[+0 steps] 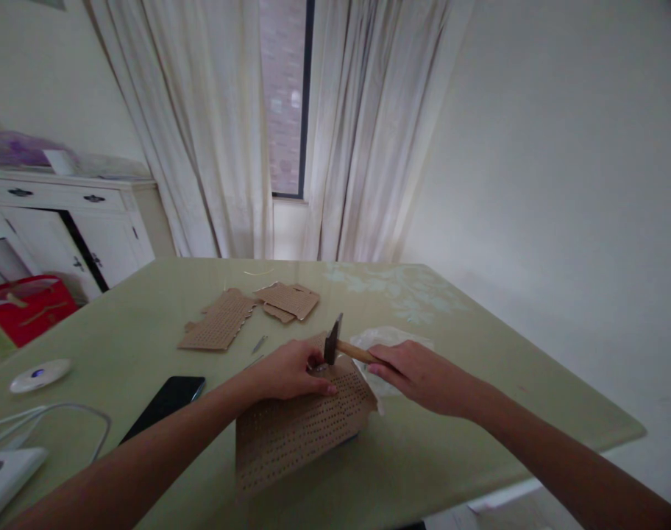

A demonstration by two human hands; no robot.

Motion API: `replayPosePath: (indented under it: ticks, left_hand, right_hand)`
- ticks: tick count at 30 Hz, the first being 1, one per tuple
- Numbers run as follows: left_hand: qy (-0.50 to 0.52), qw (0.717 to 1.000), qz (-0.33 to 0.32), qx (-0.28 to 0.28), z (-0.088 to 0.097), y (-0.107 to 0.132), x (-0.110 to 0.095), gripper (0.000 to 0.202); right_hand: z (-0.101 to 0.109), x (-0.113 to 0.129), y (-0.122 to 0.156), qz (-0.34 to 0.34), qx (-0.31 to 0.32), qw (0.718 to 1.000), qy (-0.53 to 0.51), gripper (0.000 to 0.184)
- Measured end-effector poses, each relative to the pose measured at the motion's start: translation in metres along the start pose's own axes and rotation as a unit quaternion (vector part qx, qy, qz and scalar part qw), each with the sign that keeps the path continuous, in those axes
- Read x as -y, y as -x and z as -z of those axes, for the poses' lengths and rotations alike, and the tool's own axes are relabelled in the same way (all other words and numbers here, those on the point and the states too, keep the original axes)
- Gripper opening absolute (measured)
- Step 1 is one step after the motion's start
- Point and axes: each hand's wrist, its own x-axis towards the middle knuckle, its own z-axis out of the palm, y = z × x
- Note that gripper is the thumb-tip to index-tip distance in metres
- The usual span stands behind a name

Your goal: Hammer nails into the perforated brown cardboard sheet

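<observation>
head view, right hand (413,372) gripping hammer (351,350), left hand (292,370) on perforated cardboard (305,429)

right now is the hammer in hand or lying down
In hand: the right hand grips the hammer by its wooden handle. Whether its head touches the perforated cardboard, I cannot tell.

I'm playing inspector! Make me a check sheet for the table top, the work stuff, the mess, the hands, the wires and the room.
Surface: pale green table, whitish floral pattern at far right.
Job's things: hammer over a hole-covered cardboard sheet.
Clutter: loose cardboard pieces, phone, clear plastic.
Hands: right hand grips the hammer; left hand is on the sheet, its grip unclear.
Cables: white cable, curving at left.
Surroundings: curtains, window, cabinet.
</observation>
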Motion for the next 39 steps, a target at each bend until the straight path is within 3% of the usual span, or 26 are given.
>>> replayPosePath:
  ticks: [11, 16, 19, 21, 24, 27, 30, 34, 39]
  left_hand:
    - [-0.015, 1.0, -0.005, 0.014, 0.002, 0.0, -0.003, 0.04]
    - [-0.02, 1.0, -0.005, 0.018, 0.001, 0.001, -0.003, 0.039]
    - [-0.03, 0.999, -0.004, 0.023, 0.0, 0.0, -0.004, 0.039]
    - [-0.041, 0.999, -0.003, 0.024, 0.004, -0.002, -0.002, 0.037]
    - [-0.067, 0.998, 0.013, -0.007, 0.022, -0.007, 0.01, 0.039]
    - [-0.119, 0.987, 0.069, -0.077, 0.051, -0.009, 0.037, 0.037]
    - [-0.18, 0.967, 0.136, -0.117, 0.073, -0.002, 0.068, 0.022]
    - [-0.215, 0.952, 0.196, -0.097, 0.07, 0.009, 0.1, 0.015]
    - [-0.217, 0.952, 0.217, -0.018, 0.051, 0.012, 0.116, 0.013]
  right_hand:
    - [-0.02, -0.008, 0.001, 0.007, -0.011, 0.999, -0.051, 0.029]
    - [-0.026, -0.01, 0.002, 0.003, -0.041, 0.99, -0.138, 0.027]
    - [-0.035, -0.016, -0.003, -0.008, -0.08, 0.97, -0.229, 0.03]
    - [-0.046, -0.023, -0.008, -0.034, -0.12, 0.943, -0.308, 0.037]
    - [-0.069, -0.037, -0.019, -0.08, -0.171, 0.877, -0.442, 0.048]
    - [-0.092, -0.05, -0.028, -0.098, -0.212, 0.801, -0.551, 0.062]
    - [-0.107, -0.058, -0.03, -0.103, -0.232, 0.739, -0.624, 0.067]
    - [-0.116, -0.062, -0.026, -0.108, -0.229, 0.689, -0.679, 0.063]
    - [-0.121, -0.062, -0.025, -0.109, -0.222, 0.659, -0.71, 0.06]
